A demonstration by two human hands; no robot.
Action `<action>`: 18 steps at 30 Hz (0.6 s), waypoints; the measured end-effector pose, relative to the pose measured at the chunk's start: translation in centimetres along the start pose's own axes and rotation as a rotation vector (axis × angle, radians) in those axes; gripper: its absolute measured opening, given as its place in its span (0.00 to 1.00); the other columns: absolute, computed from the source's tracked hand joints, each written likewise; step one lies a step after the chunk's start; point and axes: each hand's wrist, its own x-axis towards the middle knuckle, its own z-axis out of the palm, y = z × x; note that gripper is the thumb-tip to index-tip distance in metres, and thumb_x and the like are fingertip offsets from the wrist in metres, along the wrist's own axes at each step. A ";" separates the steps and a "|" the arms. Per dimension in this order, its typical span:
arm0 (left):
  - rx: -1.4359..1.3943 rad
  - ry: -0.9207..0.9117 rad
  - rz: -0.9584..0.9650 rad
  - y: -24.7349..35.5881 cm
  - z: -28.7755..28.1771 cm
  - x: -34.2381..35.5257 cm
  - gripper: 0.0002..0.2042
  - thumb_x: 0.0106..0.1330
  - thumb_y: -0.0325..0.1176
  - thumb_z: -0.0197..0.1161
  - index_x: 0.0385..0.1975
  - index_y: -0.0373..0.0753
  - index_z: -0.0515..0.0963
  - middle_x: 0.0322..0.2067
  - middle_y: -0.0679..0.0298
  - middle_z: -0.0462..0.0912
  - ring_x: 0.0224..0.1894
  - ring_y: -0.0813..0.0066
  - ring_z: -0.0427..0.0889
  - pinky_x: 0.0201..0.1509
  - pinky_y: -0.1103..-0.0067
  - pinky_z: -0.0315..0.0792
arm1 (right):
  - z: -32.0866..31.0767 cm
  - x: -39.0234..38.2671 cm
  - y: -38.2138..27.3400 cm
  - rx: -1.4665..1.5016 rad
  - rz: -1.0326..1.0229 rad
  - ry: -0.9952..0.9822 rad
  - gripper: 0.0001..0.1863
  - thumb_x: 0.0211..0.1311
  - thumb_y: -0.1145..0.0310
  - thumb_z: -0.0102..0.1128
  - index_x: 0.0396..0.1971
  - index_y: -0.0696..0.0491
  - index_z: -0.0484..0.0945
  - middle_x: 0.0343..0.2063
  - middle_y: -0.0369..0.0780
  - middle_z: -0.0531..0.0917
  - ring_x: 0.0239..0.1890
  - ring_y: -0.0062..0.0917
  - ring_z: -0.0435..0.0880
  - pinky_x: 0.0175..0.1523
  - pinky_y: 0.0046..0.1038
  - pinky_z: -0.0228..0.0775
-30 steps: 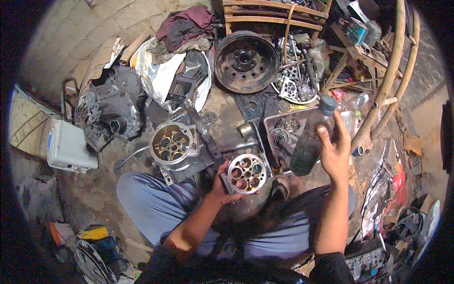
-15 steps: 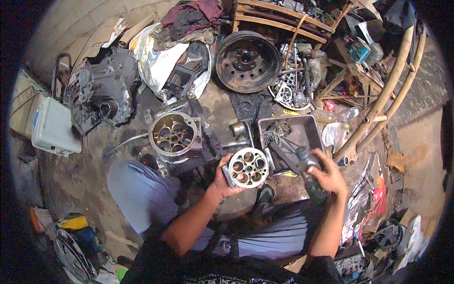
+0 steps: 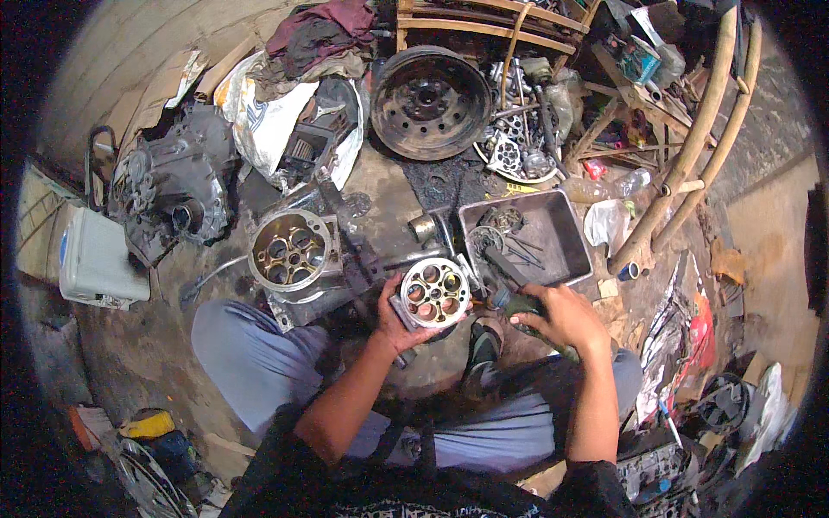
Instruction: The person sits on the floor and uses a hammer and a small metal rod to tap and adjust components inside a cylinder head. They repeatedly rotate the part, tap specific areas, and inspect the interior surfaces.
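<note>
My left hand (image 3: 395, 321) is closed round the side of a round metal cylinder block (image 3: 436, 294), whose several bores face up. Fingers show through some of the bores. To its right, my right hand (image 3: 566, 317) grips a dark, see-through bottle (image 3: 522, 304). The bottle is tilted, with its neck pointing left toward the cylinder block but apart from it. Part of the bottle is hidden under the hand. A similar round metal part with bores (image 3: 294, 257) sits in a metal mount on the floor to the left.
Beyond my right hand lies a grey metal tray (image 3: 561, 237) with small parts and rods. A steel wheel rim (image 3: 431, 102), a plate of metal parts (image 3: 518, 168) and a large gearbox casing (image 3: 177, 177) lie farther off. A bamboo frame (image 3: 682, 164) stands at right.
My right hand has tipped the bottle from near upright to lying over, its neck now toward the cylinder block. The whole view has shifted slightly; the left hand keeps its hold.
</note>
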 end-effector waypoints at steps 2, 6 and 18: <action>0.031 -0.033 -0.024 0.0 0.1 -0.1 0.39 0.65 0.61 0.54 0.70 0.38 0.66 0.69 0.43 0.67 0.70 0.33 0.65 0.75 0.41 0.56 | -0.1 0.4 -0.1 -0.031 -0.001 -0.016 0.35 0.58 0.38 0.67 0.53 0.53 0.82 0.35 0.55 0.86 0.44 0.54 0.85 0.50 0.50 0.77; 0.030 0.005 -0.037 0.1 0.0 -0.1 0.39 0.65 0.61 0.54 0.70 0.40 0.67 0.70 0.46 0.67 0.70 0.36 0.66 0.75 0.41 0.56 | 0.3 0.7 0.3 -0.076 -0.016 -0.050 0.35 0.58 0.38 0.66 0.53 0.51 0.82 0.34 0.54 0.87 0.43 0.53 0.86 0.49 0.50 0.78; -0.003 0.093 0.015 0.1 -0.3 -0.3 0.36 0.64 0.61 0.56 0.67 0.44 0.71 0.67 0.50 0.72 0.69 0.41 0.69 0.74 0.38 0.55 | 0.5 0.9 0.1 -0.079 -0.036 -0.120 0.34 0.58 0.39 0.67 0.56 0.48 0.81 0.37 0.53 0.87 0.44 0.52 0.86 0.50 0.50 0.78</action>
